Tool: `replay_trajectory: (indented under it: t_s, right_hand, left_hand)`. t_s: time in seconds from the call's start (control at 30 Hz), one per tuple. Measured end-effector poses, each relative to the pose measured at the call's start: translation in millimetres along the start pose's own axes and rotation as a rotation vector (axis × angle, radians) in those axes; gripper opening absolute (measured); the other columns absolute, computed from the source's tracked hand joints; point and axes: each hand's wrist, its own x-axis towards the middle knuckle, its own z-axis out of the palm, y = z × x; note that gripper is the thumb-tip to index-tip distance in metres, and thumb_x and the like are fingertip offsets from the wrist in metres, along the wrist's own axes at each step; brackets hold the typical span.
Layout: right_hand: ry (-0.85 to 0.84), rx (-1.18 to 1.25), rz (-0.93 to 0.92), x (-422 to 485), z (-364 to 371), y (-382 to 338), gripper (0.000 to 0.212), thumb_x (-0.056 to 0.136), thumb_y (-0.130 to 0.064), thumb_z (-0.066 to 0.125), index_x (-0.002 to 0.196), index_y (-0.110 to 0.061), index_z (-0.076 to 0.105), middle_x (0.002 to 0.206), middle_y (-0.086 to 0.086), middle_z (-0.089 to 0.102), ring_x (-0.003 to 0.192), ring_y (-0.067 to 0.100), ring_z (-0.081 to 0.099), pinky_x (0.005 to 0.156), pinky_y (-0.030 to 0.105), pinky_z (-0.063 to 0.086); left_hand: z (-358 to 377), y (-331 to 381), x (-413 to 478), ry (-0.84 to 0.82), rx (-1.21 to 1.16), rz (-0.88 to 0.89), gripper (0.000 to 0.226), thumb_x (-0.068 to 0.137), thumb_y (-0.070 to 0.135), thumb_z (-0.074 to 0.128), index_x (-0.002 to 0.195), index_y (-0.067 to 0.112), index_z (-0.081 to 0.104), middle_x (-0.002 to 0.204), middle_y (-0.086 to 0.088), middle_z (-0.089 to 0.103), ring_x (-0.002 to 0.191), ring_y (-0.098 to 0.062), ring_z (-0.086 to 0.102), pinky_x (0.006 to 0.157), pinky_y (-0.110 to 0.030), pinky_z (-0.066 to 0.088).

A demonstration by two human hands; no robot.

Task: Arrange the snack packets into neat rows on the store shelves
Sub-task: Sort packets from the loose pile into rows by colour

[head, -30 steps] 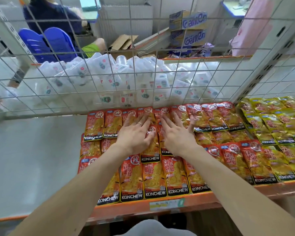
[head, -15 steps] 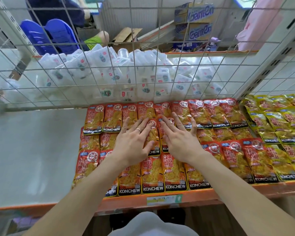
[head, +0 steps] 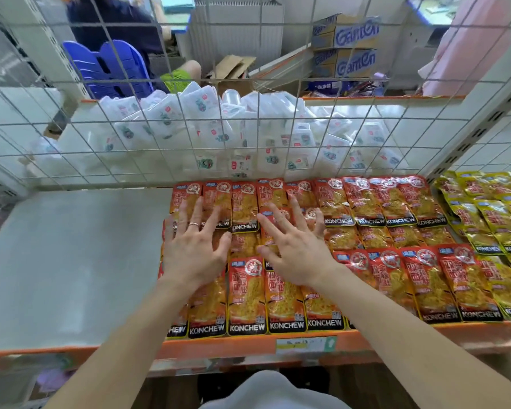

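L hand (head: 194,249) & R hand (head: 295,250) flat, fingers splayed, gripping nothing, laid on glossy orange-red foil snack packets (head: 247,296) directly beneath. Packets' long axes run straight back from orange shelf lip (head: 219,348); untidy mid row looks nearest L hand.

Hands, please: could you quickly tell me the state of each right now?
Left hand: open, fingers spread over the orange packets, gripping nothing.
Right hand: open, fingers spread over the same packets, gripping nothing.
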Motion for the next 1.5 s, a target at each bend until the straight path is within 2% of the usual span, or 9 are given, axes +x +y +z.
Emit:
replay_trajectory:
  t_s: [0.1,0.2,0.37,0.57,0.63,0.9,1.13,1.3,1.5]
  right_hand:
    - [-0.037,-0.031,0.016,6,6,-8,0.065,0.100,-0.064,0.013,0.157,-0.040,-0.006,0.164,-0.008,-0.023,0.146,0.022,-0.033,0.112,0.065,-0.021]
    - [-0.050,-0.034,0.030,8,6,-10,0.064,0.100,-0.063,0.011,0.157,-0.041,-0.007,0.164,-0.009,-0.023,0.148,0.020,-0.030,0.112,0.065,-0.020]
    - [0.002,0.073,0.087,-4,2,-11,0.062,0.101,-0.062,0.013,0.156,-0.042,-0.006,0.163,-0.015,-0.021,0.147,0.016,-0.032,0.112,0.064,-0.022]
    - [0.150,0.139,0.250,-50,-8,0,0.070,0.091,-0.070,0.005,0.156,-0.045,0.000,0.164,-0.019,-0.016,0.147,0.008,-0.030,0.114,0.057,-0.023]
    - [0.186,0.141,0.314,-69,-11,3,0.065,0.092,-0.068,0.010,0.154,-0.049,0.001,0.164,-0.018,-0.013,0.147,0.007,-0.028,0.115,0.055,-0.021]
    - [0.190,0.154,0.473,-131,-5,17,0.071,0.091,-0.071,0.010,0.157,-0.044,0.004,0.164,-0.020,-0.016,0.147,0.008,-0.029,0.116,0.058,-0.018]
    - [0.274,0.388,0.469,-172,-5,54,0.061,0.098,-0.066,0.024,0.155,-0.049,0.007,0.162,-0.027,-0.012,0.147,0.003,-0.024,0.117,0.054,-0.018]
    - [0.302,0.413,0.413,-230,-8,114,0.066,0.094,-0.069,0.027,0.155,-0.049,0.012,0.164,-0.024,-0.005,0.151,0.007,-0.018,0.120,0.059,-0.007]
    - [0.340,0.364,0.398,-304,-12,173,0.062,0.099,-0.062,0.033,0.155,-0.050,0.010,0.163,-0.025,-0.009,0.150,0.006,-0.019,0.117,0.054,-0.014]
  left_hand:
    - [4,-9,1,-0.061,0.009,0.024,0.065,0.100,0.061,0.018,0.158,0.040,-0.003,0.167,0.003,-0.011,0.153,-0.021,-0.017,0.124,-0.049,-0.008]
    - [7,-15,2,-0.055,-0.026,0.051,0.063,0.102,0.057,0.021,0.158,0.040,-0.002,0.167,0.004,-0.010,0.153,-0.019,-0.018,0.124,-0.047,-0.008]
    - [5,-16,-3,0.032,-0.039,0.107,0.070,0.094,0.054,0.009,0.160,0.033,0.003,0.167,0.006,-0.008,0.152,-0.015,-0.019,0.122,-0.042,-0.014]
    - [-2,10,-21,0.071,-0.157,0.287,0.070,0.094,0.056,0.009,0.160,0.034,0.004,0.167,0.007,-0.007,0.152,-0.014,-0.019,0.123,-0.043,-0.015]
    - [1,20,-29,0.093,-0.174,0.365,0.068,0.096,0.055,0.014,0.160,0.033,0.009,0.168,0.006,-0.002,0.153,-0.015,-0.017,0.123,-0.044,-0.015]
    - [9,72,-63,0.041,-0.197,0.549,0.067,0.098,0.057,0.012,0.160,0.033,0.005,0.167,0.004,-0.003,0.152,-0.017,-0.020,0.123,-0.048,-0.012]
    - [6,121,-99,0.062,-0.158,0.493,0.068,0.098,0.059,0.014,0.160,0.034,0.002,0.167,0.009,-0.004,0.152,-0.016,-0.020,0.119,-0.046,-0.022]
    - [14,196,-137,0.104,-0.198,0.463,0.074,0.092,0.060,0.012,0.159,0.030,0.017,0.168,0.006,0.010,0.155,-0.019,-0.002,0.123,-0.048,-0.010]
    - [21,276,-180,0.174,-0.162,0.460,0.071,0.095,0.059,0.018,0.159,0.029,0.021,0.168,0.003,0.015,0.155,-0.026,0.008,0.124,-0.054,-0.001]
